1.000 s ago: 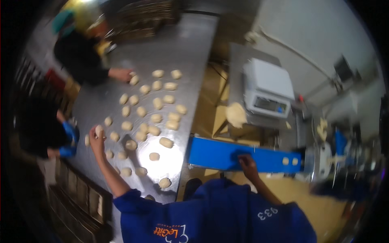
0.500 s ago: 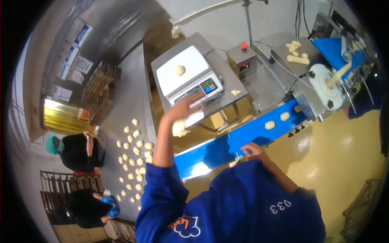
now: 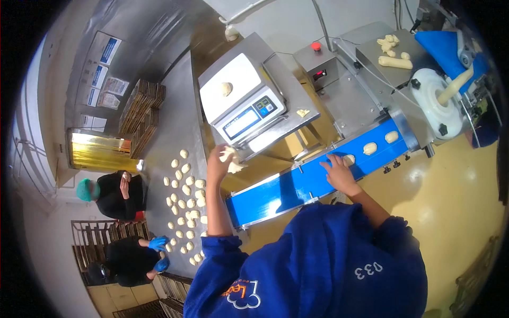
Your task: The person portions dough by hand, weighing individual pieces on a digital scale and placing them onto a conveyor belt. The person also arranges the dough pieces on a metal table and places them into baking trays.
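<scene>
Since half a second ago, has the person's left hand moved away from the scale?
Yes. The left hand, holding a dough lump, has dropped from the scale front to below it, toward the blue belt.

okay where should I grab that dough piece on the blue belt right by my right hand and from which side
Take the dough piece across its rounded middle, from above. It lies flat on the blue conveyor belt as a small soft lump with no edge to hook, so a light pinch from the top probably suits it. Your right hand already touches it; the next pieces lie clear.
</scene>
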Demonstrator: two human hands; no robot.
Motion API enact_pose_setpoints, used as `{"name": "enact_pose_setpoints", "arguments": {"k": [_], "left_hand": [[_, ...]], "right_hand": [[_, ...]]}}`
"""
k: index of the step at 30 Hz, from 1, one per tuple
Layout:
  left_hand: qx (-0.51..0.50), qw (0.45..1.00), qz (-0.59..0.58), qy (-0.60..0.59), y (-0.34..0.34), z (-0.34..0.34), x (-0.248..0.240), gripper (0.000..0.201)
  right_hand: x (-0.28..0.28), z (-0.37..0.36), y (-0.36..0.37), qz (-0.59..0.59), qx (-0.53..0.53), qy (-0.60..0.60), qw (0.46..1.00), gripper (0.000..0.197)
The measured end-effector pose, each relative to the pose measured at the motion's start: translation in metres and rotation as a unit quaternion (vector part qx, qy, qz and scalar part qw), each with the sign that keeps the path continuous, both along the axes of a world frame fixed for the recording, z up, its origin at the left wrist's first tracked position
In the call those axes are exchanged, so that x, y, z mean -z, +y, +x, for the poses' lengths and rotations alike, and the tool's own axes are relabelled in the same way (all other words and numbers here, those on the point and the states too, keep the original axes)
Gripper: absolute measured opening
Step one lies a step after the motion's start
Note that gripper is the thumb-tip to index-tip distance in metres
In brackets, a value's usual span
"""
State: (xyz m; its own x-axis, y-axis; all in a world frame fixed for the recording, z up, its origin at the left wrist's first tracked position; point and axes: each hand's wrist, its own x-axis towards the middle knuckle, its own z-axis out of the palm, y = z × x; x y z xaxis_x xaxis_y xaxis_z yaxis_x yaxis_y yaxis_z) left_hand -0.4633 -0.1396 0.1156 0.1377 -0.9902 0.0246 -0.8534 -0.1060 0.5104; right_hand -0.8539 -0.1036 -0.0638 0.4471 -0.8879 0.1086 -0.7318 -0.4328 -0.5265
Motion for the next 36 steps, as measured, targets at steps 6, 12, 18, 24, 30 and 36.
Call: {"name": "enact_pose_setpoints", "arguments": {"k": [6,12,18,24,30,36], "left_hand": [[-0.087,0.974,-0.2,-0.067,-0.024,0.005,0.016,0.043],[0.021,0.959,-0.264,-0.099,-0.125,-0.045,-0.065,0.049],[0.084,0.968,-0.1,-0.212,-0.191,-0.037,-0.061,0.041],[-0.018,0.905,-0.145,0.399,-0.135,0.022,-0.056,0.034],[-0.057,0.494,-0.137,0.857,0.013,0.057,-0.009,0.031],[-0.174,0.654,-0.028,0.735,0.03,0.019,0.057,0.03]], "right_hand": [[0.016,-0.019,0.001,-0.008,0.056,0.066,0.996,0.046],[0.036,-0.016,-0.021,-0.03,0.001,0.1,0.995,0.04],[0.041,0.003,-0.023,0.103,0.016,0.096,0.99,0.032],[-0.004,0.038,-0.004,-0.007,0.054,-0.038,0.998,0.033],[-0.004,0.192,-0.018,0.296,-0.041,-0.406,0.864,0.03],[-0.017,0.31,-0.032,0.447,0.165,-0.604,0.639,0.021]]}}
